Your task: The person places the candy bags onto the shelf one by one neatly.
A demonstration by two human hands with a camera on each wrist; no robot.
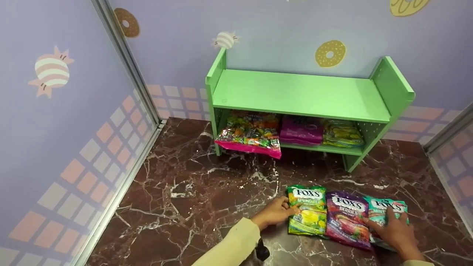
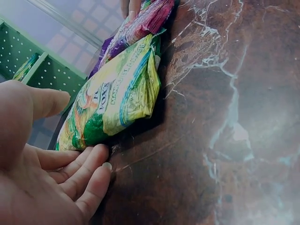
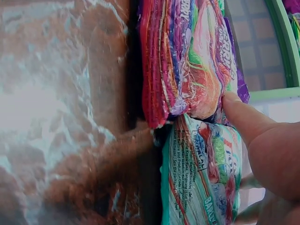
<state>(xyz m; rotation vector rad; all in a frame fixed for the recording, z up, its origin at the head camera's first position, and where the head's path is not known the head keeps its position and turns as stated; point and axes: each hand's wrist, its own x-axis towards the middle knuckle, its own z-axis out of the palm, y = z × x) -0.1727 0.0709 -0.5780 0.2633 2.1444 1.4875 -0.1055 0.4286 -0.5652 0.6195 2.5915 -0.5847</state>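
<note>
Three Fox's candy bags lie side by side on the marble-patterned floor: a green-yellow bag (image 1: 307,214), a purple berries bag (image 1: 348,221) and a teal mint bag (image 1: 382,210). My left hand (image 1: 275,213) is at the green-yellow bag's left edge. In the left wrist view, the fingertips (image 2: 99,154) sit low against that bag (image 2: 117,89), with the thumb apart above it. Across the teal bag (image 3: 201,178) spreads my right hand (image 1: 396,231); its thumb (image 3: 243,115) touches the purple bag (image 3: 201,70). The right fingers are partly hidden in the right wrist view.
Behind the bags stands a green shelf (image 1: 303,92). Its lower level holds a pink-edged candy bag (image 1: 251,136) jutting over the front, a magenta pack (image 1: 301,130) and yellow-green bags (image 1: 342,133). Patterned wall panels (image 1: 74,133) enclose the floor (image 1: 177,207).
</note>
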